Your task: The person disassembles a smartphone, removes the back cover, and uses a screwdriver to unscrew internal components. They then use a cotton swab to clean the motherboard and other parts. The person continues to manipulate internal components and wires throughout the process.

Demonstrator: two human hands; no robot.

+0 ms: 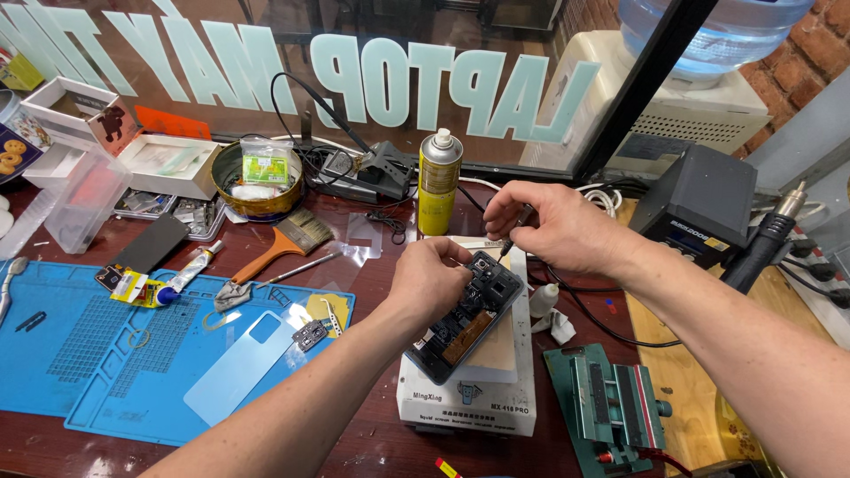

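An opened smartphone (463, 319) with its inner boards bare lies tilted on a white heating plate (469, 403). My left hand (429, 276) grips the phone's upper left edge, steadying it. My right hand (549, 226) holds a thin dark tool (512, 235), a screwdriver or pick, whose tip touches the phone's top end near the camera module.
A blue silicone mat (106, 354) on the left bears a back-cover film, small parts, a glue tube and tweezers. A brush (283, 243), a yellow spray can (439, 181), a round tin and boxes stand behind. A green clamp jig (611, 407) and soldering station (699, 208) are at right.
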